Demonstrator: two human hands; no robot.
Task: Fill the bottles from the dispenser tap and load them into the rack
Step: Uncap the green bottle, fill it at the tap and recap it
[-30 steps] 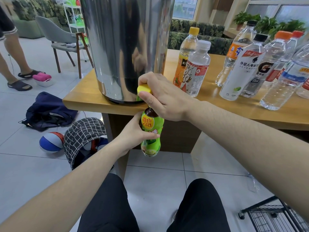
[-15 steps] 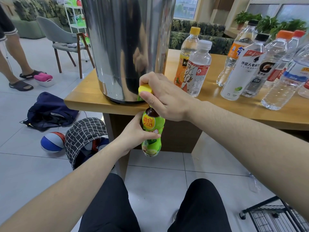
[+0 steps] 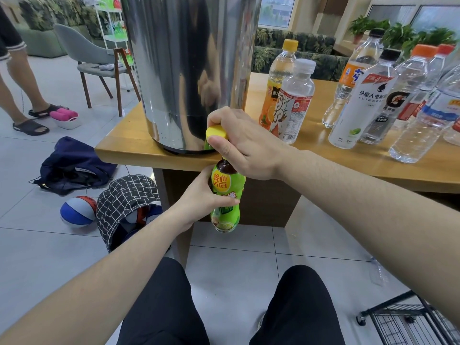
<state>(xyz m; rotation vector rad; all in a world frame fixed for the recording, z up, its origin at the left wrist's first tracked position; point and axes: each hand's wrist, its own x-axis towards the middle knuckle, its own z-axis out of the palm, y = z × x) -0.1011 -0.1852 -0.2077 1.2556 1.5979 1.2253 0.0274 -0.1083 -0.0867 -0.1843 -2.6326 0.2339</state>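
A tall steel dispenser [image 3: 184,70] stands at the near left corner of the wooden table [image 3: 348,170]. My right hand [image 3: 244,145] grips a yellow piece [image 3: 216,131] at the dispenser's foot, and the tap itself is hidden behind my fingers. Just under it my left hand [image 3: 199,197] holds a green-labelled bottle [image 3: 226,195] upright, with dark liquid showing in its neck. A black wire rack [image 3: 408,322] stands on the floor at the bottom right.
Several capped bottles stand on the table to the right, among them an orange-juice bottle [image 3: 278,83], a white-capped one [image 3: 296,100] and a tall white one [image 3: 358,105]. On the floor at left lie bags [image 3: 74,165], a ball [image 3: 78,210], a chair and a person's legs.
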